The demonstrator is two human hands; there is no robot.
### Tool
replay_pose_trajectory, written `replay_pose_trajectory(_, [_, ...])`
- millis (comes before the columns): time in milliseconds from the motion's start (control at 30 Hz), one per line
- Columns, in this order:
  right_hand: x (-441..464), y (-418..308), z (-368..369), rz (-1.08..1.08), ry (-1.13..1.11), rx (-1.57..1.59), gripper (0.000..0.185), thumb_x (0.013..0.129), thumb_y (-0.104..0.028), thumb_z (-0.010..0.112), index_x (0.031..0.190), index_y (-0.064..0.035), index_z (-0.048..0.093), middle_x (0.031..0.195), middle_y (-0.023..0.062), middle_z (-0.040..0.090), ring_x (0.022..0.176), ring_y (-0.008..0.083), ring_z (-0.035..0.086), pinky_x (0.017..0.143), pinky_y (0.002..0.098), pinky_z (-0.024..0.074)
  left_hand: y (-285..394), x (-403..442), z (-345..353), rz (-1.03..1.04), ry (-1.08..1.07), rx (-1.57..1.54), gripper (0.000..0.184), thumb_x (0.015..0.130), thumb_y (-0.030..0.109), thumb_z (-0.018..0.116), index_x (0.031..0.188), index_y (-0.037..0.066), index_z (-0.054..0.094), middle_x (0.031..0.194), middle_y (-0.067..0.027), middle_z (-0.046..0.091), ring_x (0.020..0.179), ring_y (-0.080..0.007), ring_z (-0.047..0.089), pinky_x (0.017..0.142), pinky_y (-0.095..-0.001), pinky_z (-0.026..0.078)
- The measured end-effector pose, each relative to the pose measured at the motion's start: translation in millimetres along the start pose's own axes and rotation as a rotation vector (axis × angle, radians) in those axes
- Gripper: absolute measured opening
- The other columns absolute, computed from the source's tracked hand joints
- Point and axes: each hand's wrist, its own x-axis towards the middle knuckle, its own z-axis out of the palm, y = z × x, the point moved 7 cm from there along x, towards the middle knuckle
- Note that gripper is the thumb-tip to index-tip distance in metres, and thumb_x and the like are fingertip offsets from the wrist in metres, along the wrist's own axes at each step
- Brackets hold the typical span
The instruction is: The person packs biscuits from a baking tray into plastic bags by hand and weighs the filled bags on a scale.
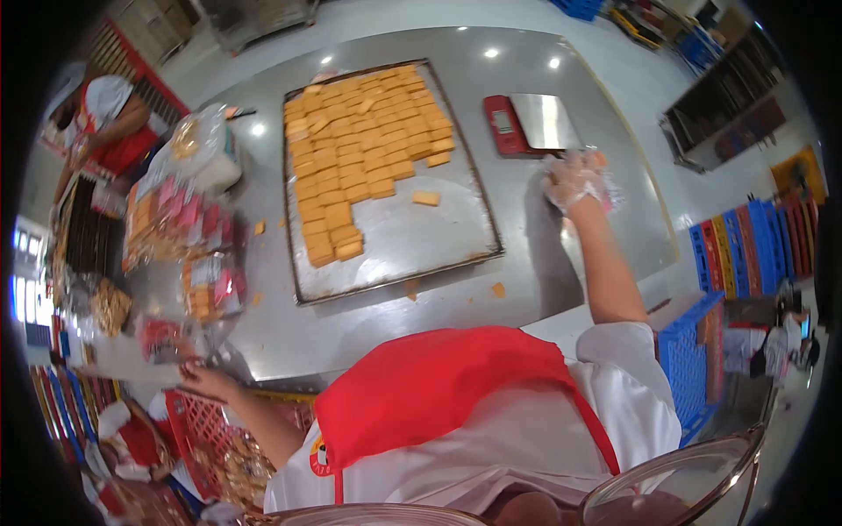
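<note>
One head camera looks forward and steeply down past the wearer's apron (438, 394), close above it. Its wide, round view takes in the whole table (605, 254) at middle distance and the room's floor (386, 16) beyond; no second view shares this scene.

Shiny grey metal table (614, 228) w/ white glare (490, 53); pale flr (645, 79); bright window (28, 294) far L; dark metal rack (724, 105) upper R.

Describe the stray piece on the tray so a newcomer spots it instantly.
On the metal table, find the dark-rimmed tray. Look just right of its packed golden block. The stray piece lies alone there, bare metal all round, while its neighbours crowd together.
</note>
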Motion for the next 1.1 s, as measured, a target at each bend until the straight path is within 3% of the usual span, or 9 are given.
replay_pose_trajectory(100, [-7.2, 15.2, 2.1, -0.010, -0.002, -0.078, 0.037, 0.074, -0.040, 0.054, 0.108, -0.0265, 0.057, 0.127, 0.0077, 0.039, 0.121, 0.0338, 0.032, 0.097, 0.0448, 0.0319, 2.1, 3.8, -2.4, 0.062, 0.023, 0.088, 0.036, 0.089, 0.023, 0.046, 0.115, -0.002, 0.043, 0.104, -0.0153, 0.053, 0.091, -0.0220, 0.051, 0.080, -0.0301, 0.041])
replay_pose_trajectory(333, [-16.6, 66.1, 15.3, -0.041, 0.029, -0.011, 0.030, 0.070, -0.034, 0.060, 0.098, -0.0235, 0.062, 0.125, 0.0124, 0.043, 0.120, 0.0340, 0.032, 0.099, 0.0441, 0.0275, 37.8, -14.4, -3.3, 0.087, 0.112, 0.218, 0.041, 0.089, 0.023, 0.046, 0.120, -0.002, 0.036, 0.116, -0.0164, 0.045, 0.102, -0.0232, 0.047, 0.087, -0.0316, 0.038])
replay_pose_trajectory(433, [-22.8, 70.2, -3.0, 0.026, 0.195, 0.040, 0.031, 0.068, -0.032, 0.064, 0.097, -0.0193, 0.062, 0.122, 0.0128, 0.046, 0.118, 0.0336, 0.036, 0.098, 0.0430, 0.0295, 55.3, -18.2, -22.8, 0.309, 0.351, 0.102, 0.037, 0.089, 0.022, 0.045, 0.116, -0.002, 0.038, 0.114, -0.0148, 0.044, 0.102, -0.0238, 0.046, 0.088, -0.0337, 0.038])
replay_pose_trajectory(533, [-22.3, 55.4, -20.9, -0.104, 0.468, 0.334, 0.031, 0.070, -0.026, 0.065, 0.098, -0.0126, 0.060, 0.119, 0.0129, 0.049, 0.112, 0.0315, 0.044, 0.093, 0.0424, 0.0355, 144.5, -27.2, -17.7, 0.599, 0.216, -0.317, 0.036, 0.087, 0.024, 0.049, 0.112, 0.002, 0.038, 0.112, -0.0133, 0.045, 0.104, -0.0257, 0.045, 0.091, -0.0375, 0.036])
replay_pose_trajectory(600, [-21.2, 12.6, -38.1, -0.283, 0.449, 0.566, 0.031, 0.073, -0.017, 0.063, 0.102, -0.0070, 0.057, 0.113, 0.0147, 0.053, 0.103, 0.0315, 0.051, 0.087, 0.0407, 0.0407, 216.5, -43.1, -0.5, 0.566, -0.044, -0.722, 0.042, 0.084, 0.032, 0.053, 0.115, 0.007, 0.040, 0.110, -0.0126, 0.047, 0.108, -0.0285, 0.043, 0.093, -0.0423, 0.033])
replay_pose_trajectory(667, [-24.8, -51.6, -55.5, -0.550, 0.366, 0.662, 0.026, 0.075, -0.008, 0.059, 0.101, -0.0058, 0.056, 0.105, 0.0144, 0.055, 0.099, 0.0302, 0.053, 0.084, 0.0376, 0.0434, 276.5, -81.6, 23.2, 0.522, -0.685, -1.276, 0.046, 0.082, 0.041, 0.054, 0.120, 0.019, 0.040, 0.117, -0.0098, 0.048, 0.116, -0.0309, 0.037, 0.094, -0.0499, 0.028])
replay_pose_trajectory(800, [-46.0, -164.4, -84.9, -0.874, 0.123, 0.652, 0.017, 0.078, -0.011, 0.053, 0.094, -0.0062, 0.055, 0.098, 0.0144, 0.055, 0.091, 0.0324, 0.053, 0.080, 0.0399, 0.0428, 364.2, -188.5, 27.4, 0.561, -1.481, -1.551, 0.055, 0.081, 0.044, 0.054, 0.129, 0.037, 0.030, 0.132, -0.0001, 0.039, 0.130, -0.0295, 0.018, 0.098, -0.0629, 0.007])
replay_pose_trajectory(933, [-43.6, -211.2, -63.8, -0.799, 0.003, 0.503, 0.020, 0.080, -0.016, 0.050, 0.097, -0.0073, 0.055, 0.095, 0.0142, 0.055, 0.090, 0.0313, 0.053, 0.078, 0.0389, 0.0432, 370.0, -214.2, 9.8, 0.509, -1.574, -1.642, 0.048, 0.088, 0.040, 0.041, 0.133, 0.038, 0.023, 0.139, 0.0021, 0.028, 0.133, -0.0218, 0.004, 0.098, -0.0640, -0.003])
replay_pose_trajectory(1100, [-59.6, -227.4, -90.3, -1.004, -0.056, 0.567, 0.022, 0.084, -0.024, 0.047, 0.097, -0.0094, 0.057, 0.089, 0.0144, 0.056, 0.081, 0.0300, 0.056, 0.070, 0.0408, 0.0446, 374.2, -218.2, 16.7, 0.433, -1.648, -1.680, 0.046, 0.085, 0.038, 0.046, 0.128, 0.030, 0.033, 0.138, 0.0000, 0.030, 0.132, -0.0212, 0.009, 0.100, -0.0589, 0.002])
